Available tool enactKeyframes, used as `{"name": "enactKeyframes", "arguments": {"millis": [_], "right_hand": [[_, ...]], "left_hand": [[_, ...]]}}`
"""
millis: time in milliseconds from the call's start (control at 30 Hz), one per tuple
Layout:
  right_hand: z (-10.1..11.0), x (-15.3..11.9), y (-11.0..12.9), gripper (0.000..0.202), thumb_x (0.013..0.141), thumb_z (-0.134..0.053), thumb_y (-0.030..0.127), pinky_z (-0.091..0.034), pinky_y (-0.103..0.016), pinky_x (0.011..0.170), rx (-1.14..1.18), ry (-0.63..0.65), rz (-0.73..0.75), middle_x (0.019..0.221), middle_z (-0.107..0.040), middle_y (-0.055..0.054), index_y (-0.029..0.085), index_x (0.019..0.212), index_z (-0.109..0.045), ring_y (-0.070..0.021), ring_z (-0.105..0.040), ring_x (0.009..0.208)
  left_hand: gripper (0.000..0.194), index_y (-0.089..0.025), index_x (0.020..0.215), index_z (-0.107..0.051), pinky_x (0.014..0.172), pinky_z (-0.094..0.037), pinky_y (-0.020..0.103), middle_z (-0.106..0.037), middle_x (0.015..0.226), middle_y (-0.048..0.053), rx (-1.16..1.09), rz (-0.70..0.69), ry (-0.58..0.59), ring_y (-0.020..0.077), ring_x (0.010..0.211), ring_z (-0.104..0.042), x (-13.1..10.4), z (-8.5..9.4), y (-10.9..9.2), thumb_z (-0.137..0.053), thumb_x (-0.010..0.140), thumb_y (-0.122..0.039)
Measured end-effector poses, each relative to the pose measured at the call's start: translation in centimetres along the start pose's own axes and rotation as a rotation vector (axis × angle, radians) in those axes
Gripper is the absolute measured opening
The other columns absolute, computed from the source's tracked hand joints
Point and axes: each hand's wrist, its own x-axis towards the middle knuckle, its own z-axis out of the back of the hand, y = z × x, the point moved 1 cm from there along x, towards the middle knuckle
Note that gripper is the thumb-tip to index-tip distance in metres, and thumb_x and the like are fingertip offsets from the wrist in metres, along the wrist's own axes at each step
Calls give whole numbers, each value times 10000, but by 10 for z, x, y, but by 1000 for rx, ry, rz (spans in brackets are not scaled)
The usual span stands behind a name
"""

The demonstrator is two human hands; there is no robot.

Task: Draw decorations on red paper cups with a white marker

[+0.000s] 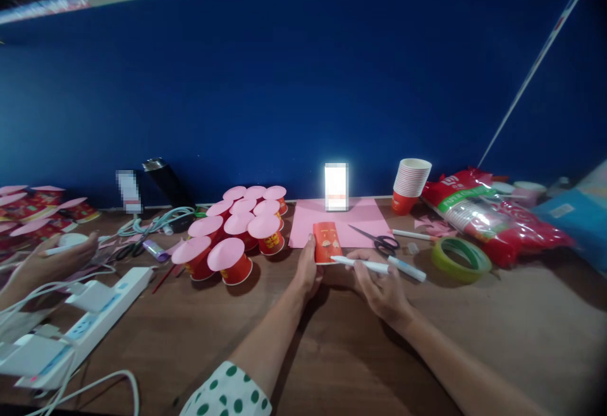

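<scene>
A red paper cup (327, 239) with small pale marks on its side is gripped in my left hand (309, 270), its white rim toward me. My right hand (382, 286) pinches a white marker (363, 264), whose tip is at the cup's lower right side; contact cannot be made out. Just beyond the right fingers lies a short white pen-like piece (406, 269), either a cap or another marker. Behind the cup are a pink paper sheet (303, 223) and dark-handled scissors (379, 241).
Several red cups with pink cone tops (227, 254) stand left. A power strip (118, 296) and cables lie nearer. A co-worker's hand (71, 253) holds a white-bottomed cup. Stacked cups (412, 179), green tape (461, 259) and a red cup package (488, 214) are right.
</scene>
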Motion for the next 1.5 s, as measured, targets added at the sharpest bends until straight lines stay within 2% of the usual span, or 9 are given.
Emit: {"name": "enactKeyframes", "arguments": {"millis": [133,300,500,700,867,1067,1233,1500], "right_hand": [[-2,-1,-4,187,892,-438,294,-461,-230,580,68,12,-90,710,-626,-15,183,833,-576,-136,-587,633],[-2,-2,-11,171,880,-462,308,-453,-262,635,91,-30,-108,759,-631,-24,190,917,-581,-154,-576,675],[-3,-5,-13,172,882,-458,322,-431,-256,560,110,31,-157,695,-619,-11,201,878,-580,-140,-545,584],[-2,-2,-11,170,869,-473,303,-459,-276,667,55,-21,-105,756,-640,-27,191,903,-595,-162,-586,691],[-5,-4,-13,210,880,-460,319,-463,-258,583,99,15,-130,679,-625,-21,185,938,-611,-156,-584,629],[-3,-2,-8,194,879,-468,284,-478,-277,708,37,11,-52,808,-655,-40,185,962,-612,-159,-607,722],[-3,-1,-13,192,889,-459,305,-485,-291,694,54,-14,-94,771,-651,-39,187,945,-600,-173,-608,715],[-8,-5,-16,197,896,-457,308,-480,-288,688,99,-2,-99,837,-655,-51,187,963,-597,-164,-603,724]], "left_hand": [[389,-98,951,-638,727,-515,263,-706,800,68,-26,10,-50,150,672,-659,0,0,-1,-570,808,-453],[362,-85,938,-643,793,-516,266,-711,874,94,-37,-12,-27,162,763,-676,-2,-1,-2,-538,840,-418],[336,-98,896,-647,730,-535,259,-711,782,67,-37,-5,-65,143,661,-667,-1,-2,-3,-551,833,-414],[379,-86,929,-649,791,-522,293,-713,807,90,-23,-8,-26,176,738,-679,-1,0,-2,-542,831,-436],[368,-87,909,-646,802,-520,293,-713,848,96,-25,16,-31,172,736,-676,-1,0,-2,-547,828,-432],[401,-76,887,-644,841,-509,316,-707,878,119,-31,9,30,202,816,-677,1,1,0,-550,816,-459],[432,-73,914,-644,855,-506,334,-708,876,130,-10,13,38,226,876,-670,2,2,1,-535,818,-479],[426,-79,932,-639,854,-511,336,-707,902,123,-33,10,41,221,870,-673,2,1,1,-552,809,-478]]}}
